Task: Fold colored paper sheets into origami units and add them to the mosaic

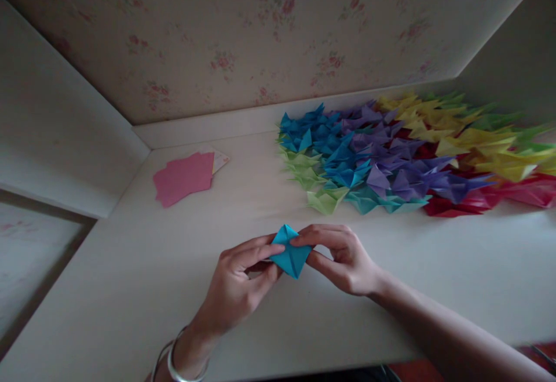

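**Blue paper [293,259] held over the table [130,289]**

It is clamped in the grip of left hand [243,283] and right hand [347,260], perhaps so its creases lie flat; paper shapes [402,182] are massed farther back, seemingly to leave space.

Tabletop [108,289] passable front left; folded papers [408,182] apparently fill the dim back right.

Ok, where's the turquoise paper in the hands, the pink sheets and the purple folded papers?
Turquoise paper [292,255], head view: middle of its creased face.
Pink sheets [185,178], head view: middle of the fanned stack.
Purple folded papers [402,150], head view: middle of the bunch.
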Demonstrator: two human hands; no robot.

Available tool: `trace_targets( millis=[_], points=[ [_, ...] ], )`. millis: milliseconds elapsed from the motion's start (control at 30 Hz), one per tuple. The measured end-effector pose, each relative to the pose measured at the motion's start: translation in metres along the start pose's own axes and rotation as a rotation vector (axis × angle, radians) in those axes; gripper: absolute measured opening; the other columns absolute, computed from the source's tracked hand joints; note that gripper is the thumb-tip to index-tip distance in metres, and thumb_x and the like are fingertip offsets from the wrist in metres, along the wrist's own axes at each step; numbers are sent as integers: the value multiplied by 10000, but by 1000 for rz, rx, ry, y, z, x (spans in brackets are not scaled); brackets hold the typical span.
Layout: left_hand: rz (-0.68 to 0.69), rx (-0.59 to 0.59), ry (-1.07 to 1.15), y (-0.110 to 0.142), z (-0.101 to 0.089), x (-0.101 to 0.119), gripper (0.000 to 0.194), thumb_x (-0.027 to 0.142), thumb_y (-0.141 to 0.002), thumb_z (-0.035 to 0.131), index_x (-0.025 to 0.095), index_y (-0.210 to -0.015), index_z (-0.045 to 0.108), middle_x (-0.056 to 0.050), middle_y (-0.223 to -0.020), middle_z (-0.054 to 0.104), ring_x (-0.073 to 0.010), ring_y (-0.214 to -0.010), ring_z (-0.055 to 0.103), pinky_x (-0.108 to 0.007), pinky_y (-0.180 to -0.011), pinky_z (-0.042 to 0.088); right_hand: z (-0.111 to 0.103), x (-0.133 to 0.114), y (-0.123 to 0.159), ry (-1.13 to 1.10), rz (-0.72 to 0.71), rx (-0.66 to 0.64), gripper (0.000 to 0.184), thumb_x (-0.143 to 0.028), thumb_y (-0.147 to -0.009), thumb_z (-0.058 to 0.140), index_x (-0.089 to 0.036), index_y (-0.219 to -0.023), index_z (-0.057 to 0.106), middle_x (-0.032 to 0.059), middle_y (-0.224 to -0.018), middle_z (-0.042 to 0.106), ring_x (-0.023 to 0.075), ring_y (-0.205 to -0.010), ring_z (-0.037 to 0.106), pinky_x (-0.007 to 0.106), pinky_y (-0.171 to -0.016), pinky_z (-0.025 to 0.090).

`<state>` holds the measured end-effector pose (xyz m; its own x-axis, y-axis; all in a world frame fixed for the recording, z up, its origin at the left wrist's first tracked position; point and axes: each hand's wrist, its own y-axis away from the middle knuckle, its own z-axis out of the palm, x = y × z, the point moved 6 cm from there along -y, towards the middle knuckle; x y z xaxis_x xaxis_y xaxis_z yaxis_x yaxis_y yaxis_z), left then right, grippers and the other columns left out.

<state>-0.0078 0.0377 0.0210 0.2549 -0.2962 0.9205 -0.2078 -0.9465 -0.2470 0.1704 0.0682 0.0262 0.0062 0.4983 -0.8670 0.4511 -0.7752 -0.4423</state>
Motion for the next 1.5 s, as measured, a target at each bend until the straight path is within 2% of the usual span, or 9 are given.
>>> trace_targets(
  millis=[233, 433, 533, 700, 867, 1133, 1233, 1333, 1500],
  points=[
    [173, 32, -79, -3, -4, 6, 424, 49, -784, 773, 322, -1108, 766, -10, -1096, 795, -179, -942, 773, -232, -849, 621, 3, -1, -2, -59, -49, -48, 217, -159, -855, 734, -158, -1070, 762, 119, -920, 782, 208, -822, 732, 291, -726, 595],
    [166, 63, -55, -2, -6, 10, 370, 118, -799, 792, 332, -1100, 767, 13, -986, 821, -162, -844, 786, -197, -764, 629, -6, 4, 3, 21, -45, 126, 216, -152, -819, 787, -211, -1026, 781, 70, -937, 809, 193, -833, 770, 235, -749, 609],
    [141, 111, -9, 0, -7, 8, 339, 130, -799, 795, 339, -1066, 781, 35, -883, 828, -131, -714, 777, -169, -674, 624, -8, 3, 4, 5, -79, 160, 156, -163, -817, 792, -225, -960, 790, 45, -895, 813, 182, -809, 777, 217, -747, 615],
    [77, 231, 44, 4, -14, 3, 308, 121, -769, 815, 346, -978, 803, 50, -880, 827, -123, -637, 763, -181, -630, 630, -3, 1, 0, -16, -89, 71, 116, -225, -857, 760, -214, -972, 778, 52, -881, 802, 192, -844, 763, 253, -767, 610],
    [45, 199, -37, 3, -12, 4, 241, 116, -768, 805, 308, -912, 819, 27, -894, 829, -143, -668, 770, -199, -659, 632, -2, 0, -1, 2, -33, 49, 65, -196, -911, 695, -194, -927, 758, 55, -887, 785, 176, -836, 742, 251, -770, 583],
    [-138, 283, -48, 9, -6, -5, 68, 230, -834, 750, 231, -871, 808, 1, -762, 814, -147, -629, 755, -185, -609, 607, 7, 3, 9, 92, 120, 239, 45, -191, -893, 690, -196, -910, 732, 42, -838, 793, 166, -718, 739, 227, -636, 571],
    [-214, 327, 116, 10, -2, -14, 177, 273, -834, 757, 233, -1003, 785, -5, -804, 820, -162, -670, 768, -215, -647, 632, 7, 5, 12, 71, 154, 326, 7, -200, -865, 720, -201, -871, 717, 19, -768, 778, 151, -656, 731, 205, -587, 575],
    [-285, 288, 197, 8, 3, -21, 314, 305, -844, 749, 221, -1147, 746, -26, -871, 826, -188, -749, 780, -258, -722, 646, 6, 9, 14, 37, 195, 370, 28, -223, -855, 730, -205, -859, 709, 8, -753, 761, 149, -649, 728, 206, -593, 590],
    [-270, 156, 81, 2, 8, -19, 257, 286, -893, 692, 221, -1129, 768, -45, -1010, 814, -204, -803, 780, -270, -745, 648, 5, 15, 10, 117, 243, 327, 41, -239, -856, 729, -209, -837, 749, 11, -750, 767, 155, -638, 714, 221, -596, 577]
  ],
)
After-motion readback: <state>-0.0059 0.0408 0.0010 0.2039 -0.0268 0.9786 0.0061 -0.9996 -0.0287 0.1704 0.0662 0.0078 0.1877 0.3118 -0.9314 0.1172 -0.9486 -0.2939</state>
